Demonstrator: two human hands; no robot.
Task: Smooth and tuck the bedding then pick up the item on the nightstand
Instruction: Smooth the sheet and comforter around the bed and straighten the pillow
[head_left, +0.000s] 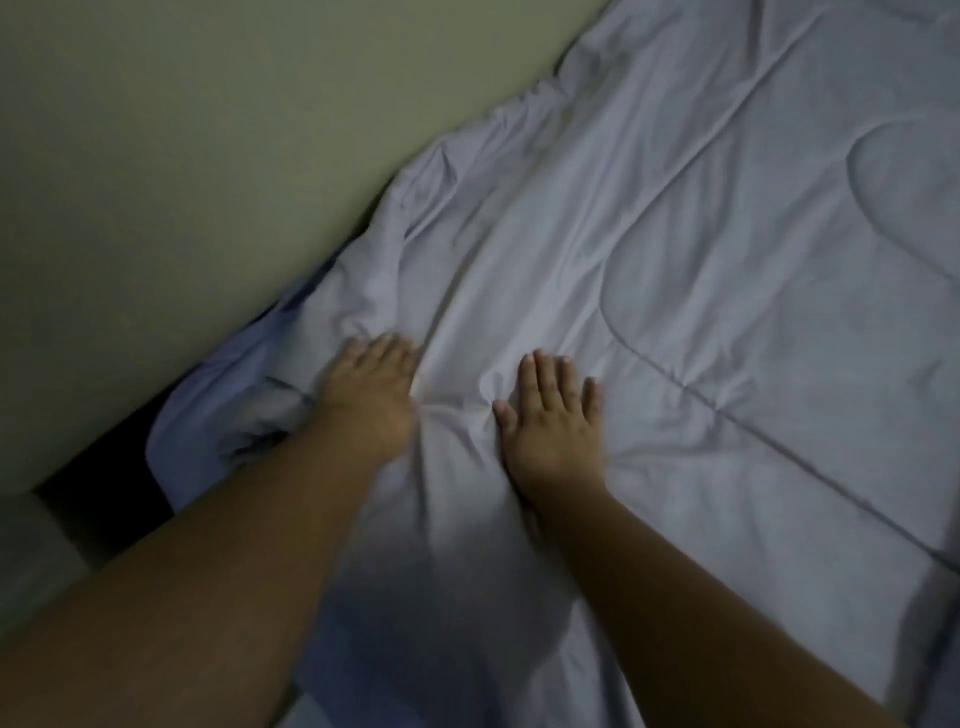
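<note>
Between my left hand (371, 395) and right hand (553, 415), both flat and empty, a crease (457, 410) ridges the comforter (727, 260); its rumpled wall-side edge (374, 291) lies nearer the left.

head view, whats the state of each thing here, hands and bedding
left hand, flat, palm down, pressing the comforter near its bunched edge
right hand, flat, fingers spread, pressing the comforter
comforter, spread out, creased between the hands, bunched along the wall
sheet, showing at the corner past the comforter, rumpled
</note>
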